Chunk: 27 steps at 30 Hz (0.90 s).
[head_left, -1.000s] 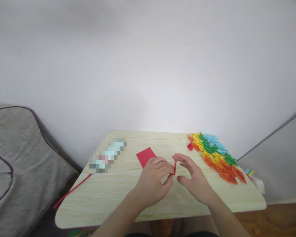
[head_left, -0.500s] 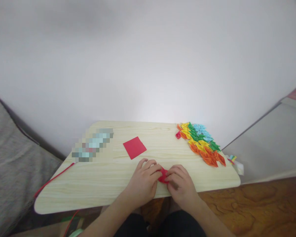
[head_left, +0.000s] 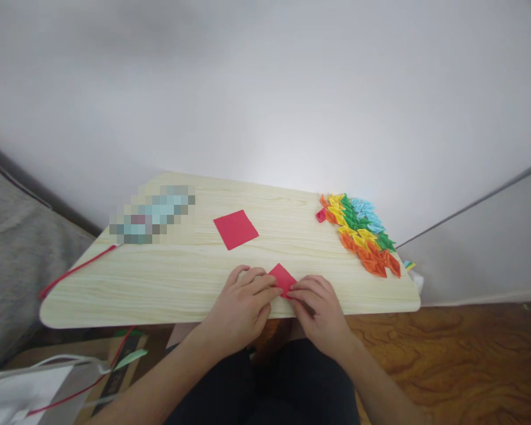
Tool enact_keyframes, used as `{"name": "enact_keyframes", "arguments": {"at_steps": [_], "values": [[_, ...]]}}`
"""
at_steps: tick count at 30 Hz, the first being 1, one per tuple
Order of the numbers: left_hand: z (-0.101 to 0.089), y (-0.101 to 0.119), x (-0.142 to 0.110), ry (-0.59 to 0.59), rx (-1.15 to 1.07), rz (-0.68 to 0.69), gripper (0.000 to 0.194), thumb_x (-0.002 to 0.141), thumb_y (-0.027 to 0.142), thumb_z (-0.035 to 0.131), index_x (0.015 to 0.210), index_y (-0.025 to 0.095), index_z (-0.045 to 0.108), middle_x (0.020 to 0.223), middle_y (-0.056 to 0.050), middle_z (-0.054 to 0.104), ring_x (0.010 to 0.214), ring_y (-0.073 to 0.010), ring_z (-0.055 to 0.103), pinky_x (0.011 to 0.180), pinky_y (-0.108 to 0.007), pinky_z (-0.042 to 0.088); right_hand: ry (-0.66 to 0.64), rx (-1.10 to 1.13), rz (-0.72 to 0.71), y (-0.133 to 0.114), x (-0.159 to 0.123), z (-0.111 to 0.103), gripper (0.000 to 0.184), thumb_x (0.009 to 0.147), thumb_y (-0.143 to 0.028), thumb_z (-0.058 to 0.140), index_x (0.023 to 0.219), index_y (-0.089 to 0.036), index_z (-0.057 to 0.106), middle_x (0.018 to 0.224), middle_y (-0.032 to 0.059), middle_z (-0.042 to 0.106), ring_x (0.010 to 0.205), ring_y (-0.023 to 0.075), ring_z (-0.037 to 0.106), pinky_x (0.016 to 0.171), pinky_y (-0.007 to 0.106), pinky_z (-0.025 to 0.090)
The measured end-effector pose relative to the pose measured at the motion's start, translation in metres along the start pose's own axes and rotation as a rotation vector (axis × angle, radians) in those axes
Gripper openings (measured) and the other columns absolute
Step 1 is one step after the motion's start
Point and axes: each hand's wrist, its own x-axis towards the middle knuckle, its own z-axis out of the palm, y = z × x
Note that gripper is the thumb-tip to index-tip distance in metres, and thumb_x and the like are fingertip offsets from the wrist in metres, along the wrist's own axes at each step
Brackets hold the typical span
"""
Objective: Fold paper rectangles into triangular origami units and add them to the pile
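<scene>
Two bare hands are brought together over a small red paper, which is now turned flat into a diamond near the front edge of the table. A second ago it was seen edge-on, pinched by the left hand alone, with the right hand spread open beside it; half a second ago it was mostly covered by fingers. Now the left and lower right sides are held by the curled fingertips of both hands, each hand partly closed with only a narrow gap left towards the thumb; how firmly it is gripped cannot be told. From this, the paper is judged to be at a flattening or creasing stage, its shape not yet matched to the pointed folded pieces laid out on the right. A larger red sheet, partly hidden by the left hand earlier, is fully exposed beyond the hands and is touched by neither.
</scene>
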Motion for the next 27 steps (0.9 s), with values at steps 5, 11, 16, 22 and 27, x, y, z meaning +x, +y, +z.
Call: {"name": "enact_keyframes", "arguments": {"at_steps": [5, 11, 16, 22, 27], "values": [[0.002, -0.001, -0.004, 0.042, -0.040, -0.003, 0.029, 0.100, 0.017, 0.055, 0.118, 0.031, 0.072, 0.127, 0.001, 0.075, 0.125, -0.0250, 0.060, 0.115, -0.053, 0.029, -0.066, 0.018, 0.063, -0.001, 0.011, -0.009, 0.018, 0.097, -0.016, 0.067, 0.108, -0.028, 0.073, 0.102, 0.0036, 0.076, 0.102, 0.0249, 0.065, 0.094, 0.046, 0.053], [0.001, 0.000, -0.004, 0.052, -0.048, -0.049, 0.025, 0.098, 0.018, 0.059, 0.116, 0.029, 0.073, 0.122, 0.001, 0.078, 0.123, -0.0248, 0.063, 0.116, -0.054, 0.029, -0.086, 0.004, 0.133, -0.001, 0.021, -0.007, 0.009, 0.097, -0.019, 0.068, 0.099, -0.026, 0.072, 0.097, 0.0029, 0.075, 0.096, 0.0238, 0.064, 0.090, 0.043, 0.051], [0.002, 0.000, -0.002, 0.075, -0.055, -0.075, 0.025, 0.100, 0.019, 0.058, 0.114, 0.031, 0.074, 0.122, 0.003, 0.078, 0.122, -0.0256, 0.063, 0.116, -0.056, 0.029, -0.050, -0.040, 0.256, -0.002, 0.023, -0.001, 0.007, 0.096, -0.020, 0.069, 0.094, -0.025, 0.072, 0.090, 0.0031, 0.070, 0.093, 0.0244, 0.062, 0.085, 0.042, 0.049], [0.002, 0.000, -0.001, 0.064, -0.081, -0.099, 0.023, 0.101, 0.021, 0.058, 0.111, 0.033, 0.075, 0.121, 0.007, 0.078, 0.123, -0.0251, 0.064, 0.115, -0.057, 0.031, -0.086, -0.101, 0.331, -0.006, 0.029, 0.002, 0.008, 0.095, -0.019, 0.070, 0.090, -0.024, 0.070, 0.089, 0.0023, 0.068, 0.093, 0.0245, 0.061, 0.083, 0.041, 0.045], [0.001, 0.001, -0.004, 0.058, -0.087, -0.124, 0.021, 0.100, 0.021, 0.060, 0.110, 0.031, 0.075, 0.122, 0.007, 0.078, 0.123, -0.0263, 0.064, 0.115, -0.057, 0.031, -0.040, -0.151, 0.342, -0.008, 0.027, 0.007, 0.010, 0.093, -0.017, 0.070, 0.086, -0.024, 0.066, 0.085, 0.0012, 0.066, 0.088, 0.0235, 0.058, 0.080, 0.040, 0.042]]}}
